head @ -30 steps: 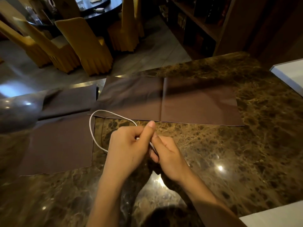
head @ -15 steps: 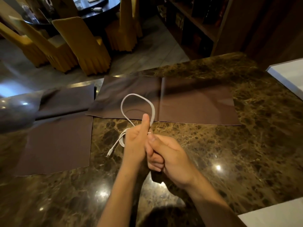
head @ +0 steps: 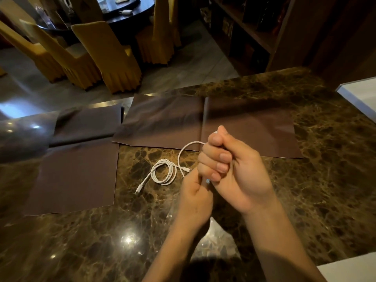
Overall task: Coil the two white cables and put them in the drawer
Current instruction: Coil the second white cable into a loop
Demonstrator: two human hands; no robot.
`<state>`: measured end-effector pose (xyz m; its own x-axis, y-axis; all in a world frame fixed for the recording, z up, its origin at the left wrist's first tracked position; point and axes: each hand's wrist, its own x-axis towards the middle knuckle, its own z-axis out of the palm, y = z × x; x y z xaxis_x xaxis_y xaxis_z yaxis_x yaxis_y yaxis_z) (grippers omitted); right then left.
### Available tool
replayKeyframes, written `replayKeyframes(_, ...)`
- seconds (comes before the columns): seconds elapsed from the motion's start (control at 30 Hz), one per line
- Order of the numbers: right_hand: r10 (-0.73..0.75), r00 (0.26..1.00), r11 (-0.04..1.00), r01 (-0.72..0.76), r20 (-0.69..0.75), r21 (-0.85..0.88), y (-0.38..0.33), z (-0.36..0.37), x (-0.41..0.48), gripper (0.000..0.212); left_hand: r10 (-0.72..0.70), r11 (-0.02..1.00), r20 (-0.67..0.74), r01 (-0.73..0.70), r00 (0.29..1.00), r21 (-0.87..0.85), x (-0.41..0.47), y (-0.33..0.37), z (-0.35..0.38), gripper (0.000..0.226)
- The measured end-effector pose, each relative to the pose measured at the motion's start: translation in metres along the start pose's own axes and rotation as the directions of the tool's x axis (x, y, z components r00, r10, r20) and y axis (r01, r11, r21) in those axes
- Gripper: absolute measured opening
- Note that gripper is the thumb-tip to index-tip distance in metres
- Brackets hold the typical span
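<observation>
One white cable [head: 162, 172] lies coiled on the marble counter [head: 325, 180], its plug ends pointing lower left and right. A second white cable [head: 184, 150] arcs from my right hand [head: 234, 169] down to my left hand [head: 194, 192]. My right hand is a fist closed on that cable, raised just above and right of my left hand. The fingers of my left hand pinch the cable's lower part, and most of this cable is hidden inside the two hands. No drawer is in view.
Brown cloth mats [head: 203, 123] [head: 75, 176] lie across the counter's far and left parts. White objects sit at the right edge [head: 362, 94] and the lower right corner [head: 350, 267]. Beyond the counter stand yellow-covered chairs [head: 105, 55], a round table and a dark bookshelf [head: 254, 27].
The large loop held up in my hands is gone. A coiled cable now lies on the marble left of my hands. My right hand has risen above my left, and only a short arc shows.
</observation>
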<state>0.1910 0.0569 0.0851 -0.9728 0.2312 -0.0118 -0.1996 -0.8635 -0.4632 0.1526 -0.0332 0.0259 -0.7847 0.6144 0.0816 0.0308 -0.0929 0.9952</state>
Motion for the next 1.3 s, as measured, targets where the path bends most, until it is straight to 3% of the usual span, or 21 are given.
replayKeyframes(0.17,-0.026,0.997,0.987,0.014,-0.073,-0.161,-0.012,0.001,-0.005,0.034,0.002,0.995,0.070,-0.009,0.998,0.101,-0.005,0.013,0.001,0.028)
replayKeyframes(0.4,-0.089,0.982,0.978,0.055,-0.166,-0.199,-0.013,-0.004,-0.002,0.031,-0.117,0.944,0.154,0.062,0.981,0.325,-0.008,0.026,-0.006,0.045)
replayKeyframes(0.77,-0.191,0.949,0.935,0.098,-0.250,-0.341,-0.015,-0.012,0.001,0.034,-0.166,0.866,0.284,0.002,0.944,0.500,-0.014,0.044,-0.013,0.036)
replayKeyframes(0.9,-0.288,0.937,0.798,0.119,-0.200,-0.591,-0.008,-0.021,0.003,0.038,-0.149,0.849,0.284,-0.025,0.947,0.527,-0.016,0.049,-0.015,0.038)
replayKeyframes(1.0,-0.327,0.935,0.589,0.087,-0.139,-0.803,-0.004,-0.027,0.002,0.040,-0.100,0.859,0.276,-0.057,0.956,0.509,-0.015,0.056,-0.019,0.044)
replayKeyframes(1.1,-0.329,0.942,0.414,0.077,-0.070,-0.907,0.002,-0.030,-0.001,0.041,-0.045,0.866,0.269,-0.096,0.962,0.491,-0.014,0.065,-0.023,0.049)
replayKeyframes(1.3,-0.270,0.963,0.359,0.114,0.014,-0.927,0.014,-0.026,-0.008,0.047,0.021,0.891,0.245,-0.129,0.969,0.435,-0.007,0.082,-0.035,0.059)
